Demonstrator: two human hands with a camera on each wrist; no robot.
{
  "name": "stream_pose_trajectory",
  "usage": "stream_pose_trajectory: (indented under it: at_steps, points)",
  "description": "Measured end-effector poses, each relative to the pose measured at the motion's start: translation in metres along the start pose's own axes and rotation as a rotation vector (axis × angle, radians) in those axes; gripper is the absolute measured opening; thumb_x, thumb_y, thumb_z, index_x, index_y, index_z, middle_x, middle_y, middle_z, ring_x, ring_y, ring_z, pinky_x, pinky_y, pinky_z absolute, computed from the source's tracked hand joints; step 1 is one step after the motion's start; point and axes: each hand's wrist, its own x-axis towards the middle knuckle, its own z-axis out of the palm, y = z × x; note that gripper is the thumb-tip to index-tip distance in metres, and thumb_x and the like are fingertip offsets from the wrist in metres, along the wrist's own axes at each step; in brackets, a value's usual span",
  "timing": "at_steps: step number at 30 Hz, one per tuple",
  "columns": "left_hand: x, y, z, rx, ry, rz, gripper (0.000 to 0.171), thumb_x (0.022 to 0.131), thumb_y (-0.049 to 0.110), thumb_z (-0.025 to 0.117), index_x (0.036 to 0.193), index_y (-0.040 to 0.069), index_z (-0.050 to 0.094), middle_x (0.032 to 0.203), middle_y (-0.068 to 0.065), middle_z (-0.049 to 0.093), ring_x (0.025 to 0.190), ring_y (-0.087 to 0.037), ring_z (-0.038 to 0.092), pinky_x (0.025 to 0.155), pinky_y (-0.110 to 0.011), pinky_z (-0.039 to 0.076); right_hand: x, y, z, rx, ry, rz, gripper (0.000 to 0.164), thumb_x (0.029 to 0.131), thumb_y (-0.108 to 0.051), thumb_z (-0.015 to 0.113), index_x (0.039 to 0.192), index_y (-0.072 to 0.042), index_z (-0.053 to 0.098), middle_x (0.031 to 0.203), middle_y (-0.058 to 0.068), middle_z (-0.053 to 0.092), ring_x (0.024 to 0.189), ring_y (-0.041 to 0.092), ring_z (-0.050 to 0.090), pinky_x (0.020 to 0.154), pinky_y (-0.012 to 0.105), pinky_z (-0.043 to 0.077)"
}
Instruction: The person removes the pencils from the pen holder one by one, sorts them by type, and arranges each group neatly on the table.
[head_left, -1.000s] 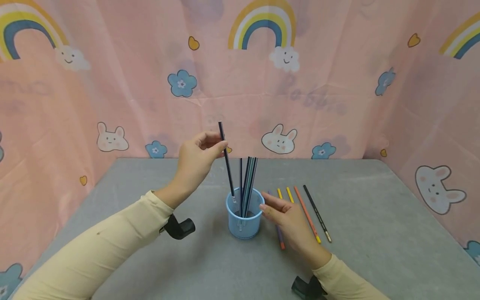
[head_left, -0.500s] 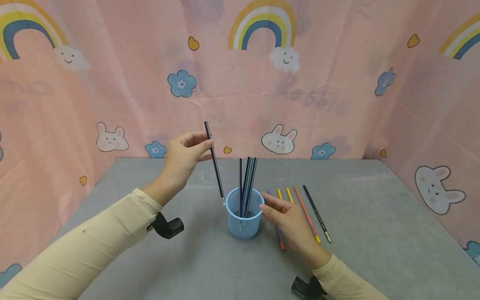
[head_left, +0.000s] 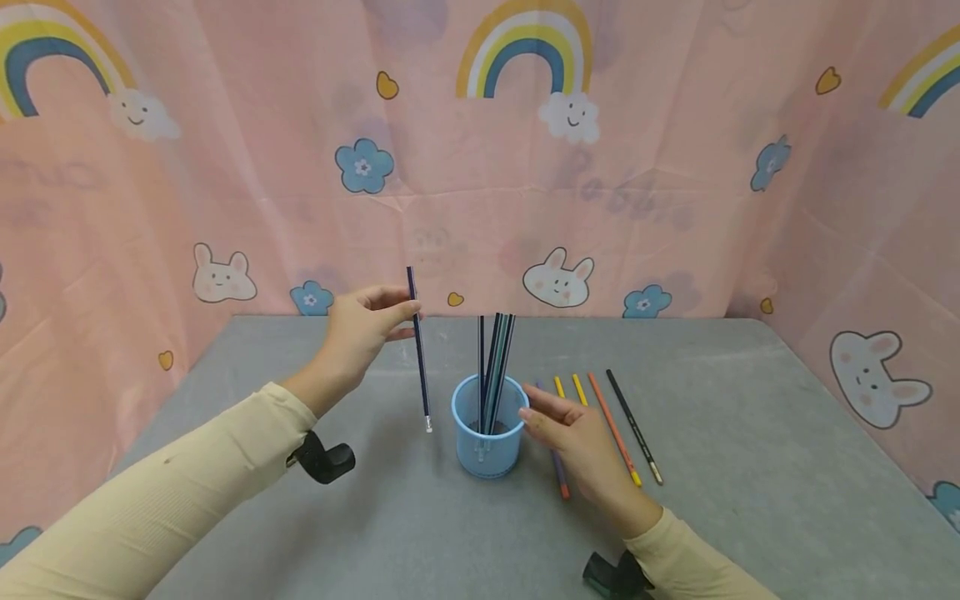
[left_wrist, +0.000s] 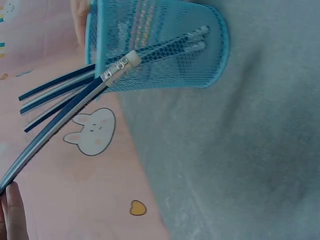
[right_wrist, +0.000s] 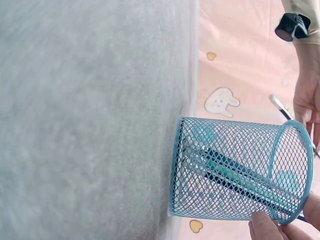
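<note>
My left hand (head_left: 356,337) pinches a dark pencil (head_left: 419,358) near its upper end, to the left of a light blue mesh pencil cup (head_left: 487,460). That pencil hangs nearly upright, with its white eraser (left_wrist: 133,58) pointing down. Several dark striped pencils (head_left: 496,362) stand in the cup, eraser ends at the bottom, as the left wrist view shows through the mesh. On the cup's right side, my right hand (head_left: 585,454) holds the rim between thumb and fingers. The right wrist view shows its fingertips (right_wrist: 263,226) against the mesh wall.
Several coloured pencils lie right of the cup, partly behind the right hand: an orange one (head_left: 615,429), a black one (head_left: 634,427), yellow ones and a purple one (head_left: 560,477). The grey table (head_left: 750,467) ends at a pink printed cloth (head_left: 675,233) behind.
My left hand has drawn the pencil out of the cup and moved left, then lowered it slightly and brought it closer to upright. The right hand has stayed at the cup.
</note>
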Motion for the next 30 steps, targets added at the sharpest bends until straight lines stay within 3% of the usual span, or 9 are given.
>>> stream_pose_trajectory:
  at_steps: [6, 13, 20, 30]
  points:
    - [0.002, -0.012, -0.002, 0.058, -0.031, -0.043, 0.033, 0.095, 0.015, 0.068, 0.123, -0.002, 0.065, 0.113, -0.01, 0.064, 0.1, -0.015, 0.068, 0.083, -0.028, 0.062, 0.0, 0.0, -0.001, -0.005, -0.003, -0.009, 0.045, 0.095, -0.014, 0.067, 0.138, -0.003, 0.058, 0.14, 0.017, 0.059, 0.126, 0.028, 0.061, 0.097, 0.033, 0.056]
    - [0.004, -0.021, 0.0, 0.076, -0.063, -0.103, 0.029, 0.094, 0.011, 0.069, 0.119, -0.004, 0.067, 0.108, -0.011, 0.067, 0.095, -0.018, 0.07, 0.082, -0.028, 0.063, 0.0, 0.0, -0.001, -0.008, -0.003, -0.015, 0.044, 0.095, -0.013, 0.066, 0.138, -0.004, 0.058, 0.14, 0.017, 0.059, 0.125, 0.028, 0.061, 0.097, 0.034, 0.056]
    - [0.008, -0.035, 0.004, 0.098, -0.082, -0.135, 0.025, 0.093, 0.008, 0.069, 0.114, -0.006, 0.068, 0.11, -0.014, 0.071, 0.086, -0.012, 0.069, 0.082, -0.032, 0.063, 0.0, 0.0, 0.0, -0.009, 0.0, -0.014, 0.044, 0.095, -0.013, 0.066, 0.138, -0.003, 0.058, 0.14, 0.017, 0.059, 0.124, 0.028, 0.062, 0.097, 0.035, 0.056]
    - [0.01, -0.054, 0.009, 0.184, -0.092, -0.203, 0.025, 0.092, 0.008, 0.069, 0.112, -0.007, 0.068, 0.111, -0.02, 0.071, 0.093, -0.021, 0.071, 0.079, -0.031, 0.064, -0.001, 0.001, 0.0, 0.017, -0.008, -0.01, 0.044, 0.095, -0.011, 0.066, 0.137, -0.001, 0.058, 0.139, 0.019, 0.06, 0.122, 0.026, 0.063, 0.095, 0.032, 0.057]
